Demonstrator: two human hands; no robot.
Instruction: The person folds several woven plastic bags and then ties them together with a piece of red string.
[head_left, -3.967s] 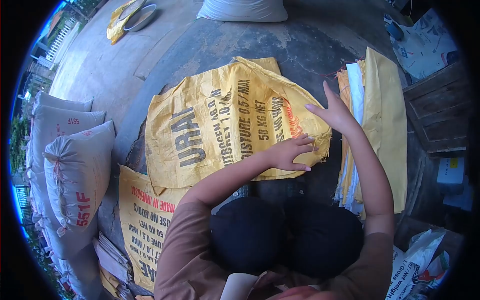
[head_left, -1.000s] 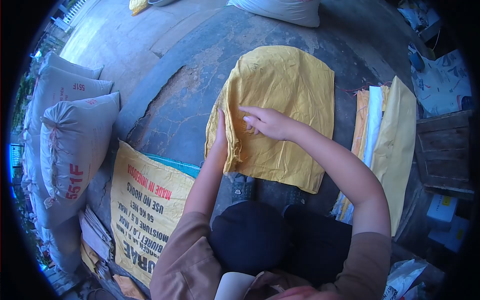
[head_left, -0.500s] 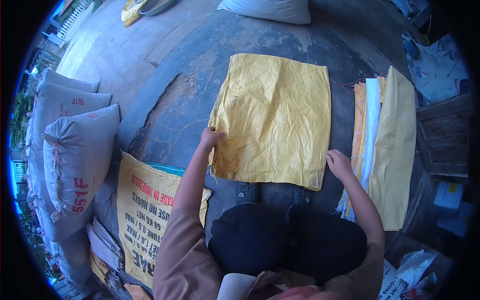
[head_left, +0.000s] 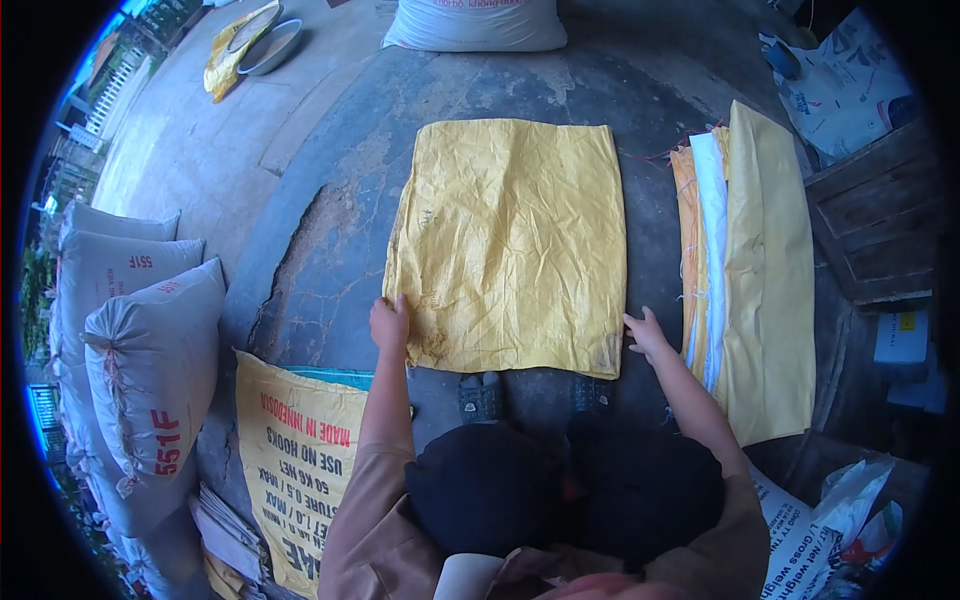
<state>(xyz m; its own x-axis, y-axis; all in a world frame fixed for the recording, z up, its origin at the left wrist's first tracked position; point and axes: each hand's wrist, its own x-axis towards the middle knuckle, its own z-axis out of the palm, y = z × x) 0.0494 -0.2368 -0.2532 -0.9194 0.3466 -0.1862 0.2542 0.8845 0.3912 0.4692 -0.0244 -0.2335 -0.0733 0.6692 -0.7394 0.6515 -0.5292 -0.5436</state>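
Observation:
A yellow woven sack (head_left: 515,240) lies flat on the floor before my feet, creased, with brownish stains near its lower left corner. My left hand (head_left: 390,322) is at the sack's lower left edge, thumb raised beside it and fingers closed on that edge. At the lower right edge, my right hand (head_left: 645,332) has its fingers apart, the fingertips at or just beside the sack's border.
Folded yellow sacks (head_left: 765,280) and white and orange ones lie at the right. A printed yellow sack (head_left: 300,440) is at lower left, near filled white sacks (head_left: 165,370). Another full sack (head_left: 475,25) and a basin (head_left: 270,48) are at the top.
The view has shifted, showing more of the floor at the top. The yellow sack now lies flatter and straighter. My right hand's fingers have spread.

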